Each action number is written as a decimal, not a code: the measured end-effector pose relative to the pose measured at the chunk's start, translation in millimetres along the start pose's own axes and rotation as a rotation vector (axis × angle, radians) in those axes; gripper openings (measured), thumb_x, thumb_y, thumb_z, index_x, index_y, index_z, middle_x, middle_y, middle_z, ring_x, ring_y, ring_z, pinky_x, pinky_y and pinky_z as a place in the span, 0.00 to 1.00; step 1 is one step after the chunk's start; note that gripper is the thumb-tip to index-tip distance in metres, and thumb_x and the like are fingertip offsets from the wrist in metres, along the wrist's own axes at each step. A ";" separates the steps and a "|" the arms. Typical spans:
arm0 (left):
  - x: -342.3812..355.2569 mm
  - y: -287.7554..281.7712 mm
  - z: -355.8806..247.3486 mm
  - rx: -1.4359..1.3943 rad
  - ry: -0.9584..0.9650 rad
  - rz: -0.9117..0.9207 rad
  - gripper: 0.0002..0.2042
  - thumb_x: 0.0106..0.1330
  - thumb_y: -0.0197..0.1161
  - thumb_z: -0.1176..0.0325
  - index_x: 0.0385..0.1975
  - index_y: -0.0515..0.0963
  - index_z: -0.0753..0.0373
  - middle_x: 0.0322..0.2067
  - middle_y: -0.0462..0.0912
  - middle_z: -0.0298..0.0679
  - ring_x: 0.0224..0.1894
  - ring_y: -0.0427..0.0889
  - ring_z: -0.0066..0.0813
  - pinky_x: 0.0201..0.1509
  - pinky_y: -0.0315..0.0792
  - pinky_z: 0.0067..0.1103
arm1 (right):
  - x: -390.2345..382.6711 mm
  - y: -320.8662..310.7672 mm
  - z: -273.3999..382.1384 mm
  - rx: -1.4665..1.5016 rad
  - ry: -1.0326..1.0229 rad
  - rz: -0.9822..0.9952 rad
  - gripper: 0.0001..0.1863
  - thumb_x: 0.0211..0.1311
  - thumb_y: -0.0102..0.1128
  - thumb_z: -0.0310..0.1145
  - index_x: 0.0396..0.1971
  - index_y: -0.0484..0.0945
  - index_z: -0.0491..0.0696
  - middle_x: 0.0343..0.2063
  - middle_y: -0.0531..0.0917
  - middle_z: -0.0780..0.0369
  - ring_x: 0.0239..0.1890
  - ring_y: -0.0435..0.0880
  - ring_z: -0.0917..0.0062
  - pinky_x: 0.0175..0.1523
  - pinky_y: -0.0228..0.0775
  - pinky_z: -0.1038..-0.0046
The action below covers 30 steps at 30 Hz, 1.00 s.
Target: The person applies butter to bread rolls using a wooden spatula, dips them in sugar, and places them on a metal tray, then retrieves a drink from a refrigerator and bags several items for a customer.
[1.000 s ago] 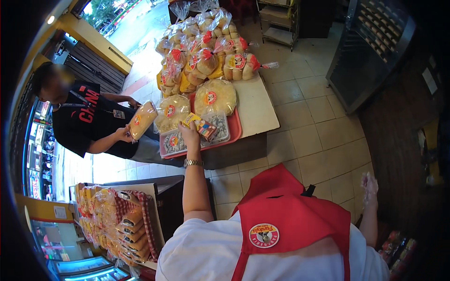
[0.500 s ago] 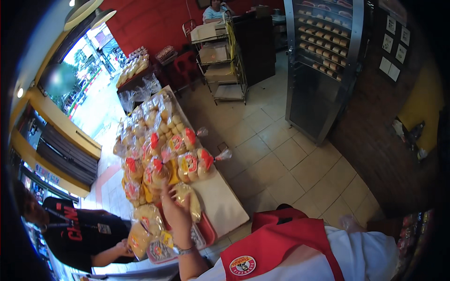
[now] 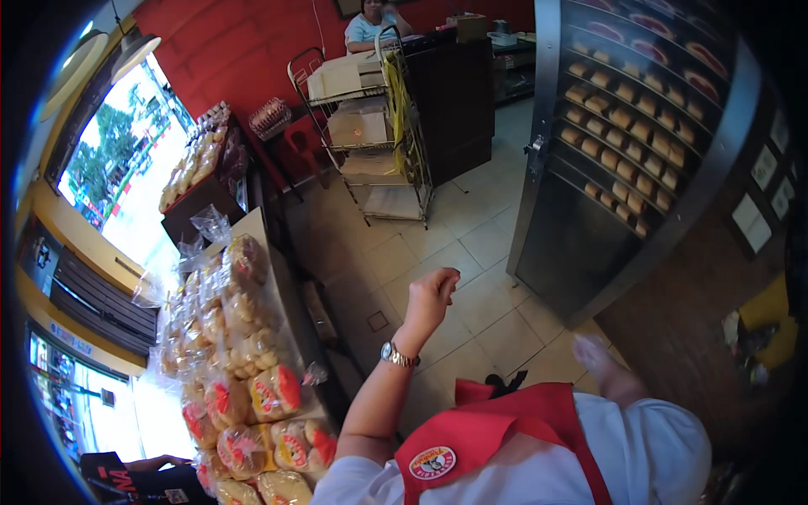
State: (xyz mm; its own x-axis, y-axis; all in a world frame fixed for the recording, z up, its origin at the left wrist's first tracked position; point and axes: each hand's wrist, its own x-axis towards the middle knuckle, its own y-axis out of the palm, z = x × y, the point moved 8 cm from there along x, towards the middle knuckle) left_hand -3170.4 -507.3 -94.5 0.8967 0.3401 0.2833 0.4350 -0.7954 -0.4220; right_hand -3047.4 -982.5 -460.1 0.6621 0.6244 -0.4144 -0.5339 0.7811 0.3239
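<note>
While our left hand (image 3: 431, 300) hangs over the tiled floor (image 3: 498, 330), its fingers curled narrow, the bagged bread (image 3: 275, 393) lies near the right edge of the surface (image 3: 251, 224). We judge no grasp under way; one would call for reaching left and widening. Our right hand (image 3: 596, 358) blurs; we cannot tell its fingers.

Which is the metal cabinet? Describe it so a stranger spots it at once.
Start at the red back wall and dark counter. Right of the counter and nearer stands the tall metal cabinet; unlike the open wire rack, it shows rows of bread rolls.
</note>
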 end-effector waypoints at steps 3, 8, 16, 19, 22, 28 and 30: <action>99.5 4.8 31.5 0.202 0.027 -0.081 0.08 0.65 0.63 0.68 0.29 0.81 0.67 0.18 0.78 0.44 0.18 0.78 0.27 0.26 0.74 0.23 | 151.2 88.4 118.7 -0.120 -0.030 -0.415 0.13 0.64 0.55 0.42 0.23 0.77 0.52 0.21 0.76 0.69 0.24 0.75 0.84 0.28 0.66 0.80; 293.9 -78.4 57.3 0.364 0.235 -0.336 0.14 0.68 0.58 0.61 0.26 0.77 0.67 0.24 0.77 0.55 0.28 0.80 0.52 0.30 0.71 0.37 | 308.4 215.0 276.6 -0.350 -0.090 -0.069 0.13 0.65 0.53 0.42 0.30 0.78 0.49 0.26 0.77 0.69 0.32 0.76 0.83 0.33 0.66 0.79; 692.0 -230.3 115.4 0.720 0.500 -0.340 0.13 0.57 0.56 0.77 0.43 0.75 0.58 0.42 0.79 0.47 0.41 0.81 0.47 0.43 0.74 0.36 | 516.7 227.5 394.9 -0.290 -0.238 -0.067 0.17 0.65 0.54 0.47 0.34 0.81 0.47 0.28 0.80 0.68 0.30 0.76 0.83 0.41 0.67 0.78; 854.4 -274.2 170.8 0.683 0.485 -0.153 0.14 0.57 0.59 0.75 0.44 0.80 0.59 0.48 0.78 0.48 0.48 0.80 0.48 0.52 0.74 0.33 | 584.4 217.7 421.2 -0.078 -0.192 -0.247 0.16 0.65 0.55 0.45 0.34 0.81 0.46 0.27 0.81 0.67 0.29 0.77 0.81 0.38 0.69 0.77; 975.6 -252.9 237.3 0.741 0.329 0.035 0.19 0.59 0.63 0.69 0.52 0.77 0.60 0.55 0.75 0.52 0.52 0.78 0.51 0.56 0.71 0.34 | 628.5 222.1 448.4 -0.019 -0.124 -0.309 0.15 0.65 0.56 0.43 0.34 0.81 0.45 0.27 0.81 0.65 0.29 0.78 0.80 0.36 0.69 0.77; 1072.6 -194.3 301.3 0.844 0.439 0.662 0.21 0.55 0.69 0.65 0.48 0.77 0.64 0.38 0.82 0.50 0.39 0.80 0.42 0.46 0.73 0.33 | 643.3 233.6 515.9 -0.116 -0.162 -0.522 0.13 0.65 0.56 0.40 0.33 0.80 0.45 0.29 0.81 0.64 0.30 0.77 0.81 0.39 0.71 0.76; 1100.3 -225.3 286.7 0.662 0.492 0.625 0.14 0.57 0.66 0.68 0.42 0.80 0.63 0.32 0.83 0.46 0.33 0.79 0.34 0.40 0.73 0.29 | 663.6 235.7 527.4 -0.078 -0.152 -0.506 0.13 0.65 0.55 0.41 0.32 0.81 0.46 0.28 0.81 0.66 0.30 0.76 0.81 0.40 0.70 0.76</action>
State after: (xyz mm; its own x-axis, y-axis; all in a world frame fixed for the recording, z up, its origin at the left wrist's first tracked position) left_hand -2258.3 190.0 65.4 0.9101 -0.3999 0.1086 -0.0055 -0.2737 -0.9618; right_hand -2456.5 -380.4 -210.2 0.9125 0.1680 -0.3730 -0.1614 0.9857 0.0491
